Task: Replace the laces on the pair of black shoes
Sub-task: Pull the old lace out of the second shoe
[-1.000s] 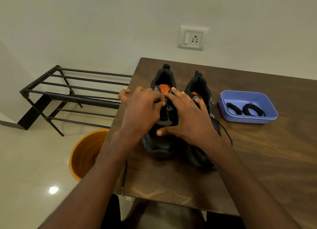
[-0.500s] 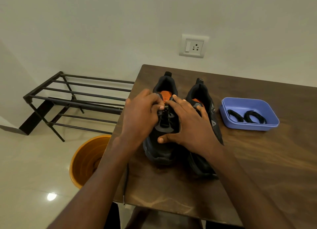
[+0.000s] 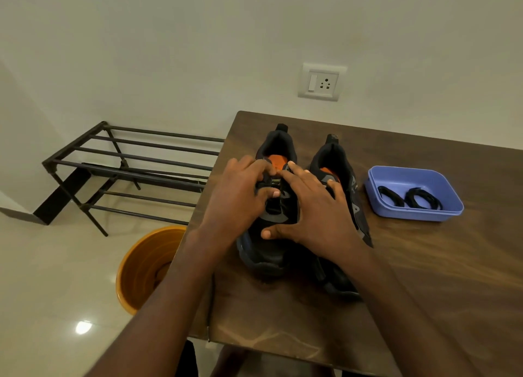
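Two black shoes with orange insoles stand side by side on the brown wooden table, heels toward the wall. Over the left shoe, my left hand pinches the black lace at the upper eyelets between thumb and fingers. My right hand lies spread across both shoes, its fingers straight, forefinger tip touching the left shoe's tongue, thumb pressing the shoe's front part. The right shoe is mostly hidden under that hand. One end of a black lace hangs over the table's left edge.
A purple tray holding two coiled black laces sits to the right of the shoes. An orange bucket stands on the floor left of the table. Behind it is a black metal shoe rack. A wall socket is above the table.
Both hands have stayed on the left shoe, shifting slightly toward its upper eyelets. The lace that trailed right of the right shoe a second ago is out of sight.
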